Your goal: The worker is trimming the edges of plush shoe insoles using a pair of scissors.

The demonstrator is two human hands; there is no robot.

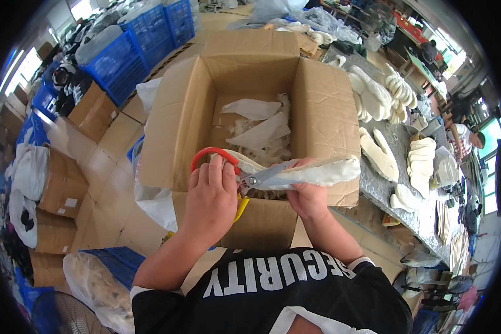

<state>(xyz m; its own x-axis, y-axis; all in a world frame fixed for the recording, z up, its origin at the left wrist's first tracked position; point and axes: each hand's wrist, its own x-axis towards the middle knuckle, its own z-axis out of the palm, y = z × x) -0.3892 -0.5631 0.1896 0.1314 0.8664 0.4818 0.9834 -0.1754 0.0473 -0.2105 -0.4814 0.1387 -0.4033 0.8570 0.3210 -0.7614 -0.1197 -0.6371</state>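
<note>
Scissors [255, 180] with one red and one yellow handle are gripped in my left hand [211, 195], whose fingers curl around the handle. The blades reach right, along the edge of a cream fleecy insole [333, 171]. My right hand [309, 197] pinches that insole near its middle, so the white woolly side hangs out to the right. Below both hands stands an open cardboard box [328, 111] with its flaps folded out. Inside it lie white flat pieces [253, 108] and fluffy cream trimmings [281, 156].
To the right, a worktable [387, 186] bears piles of cream insoles [378, 156]. Blue plastic crates [117, 67] and cardboard cartons [64, 181] stand on the left. A fan [61, 314] is at the lower left. Another person [462, 139] is at the far right.
</note>
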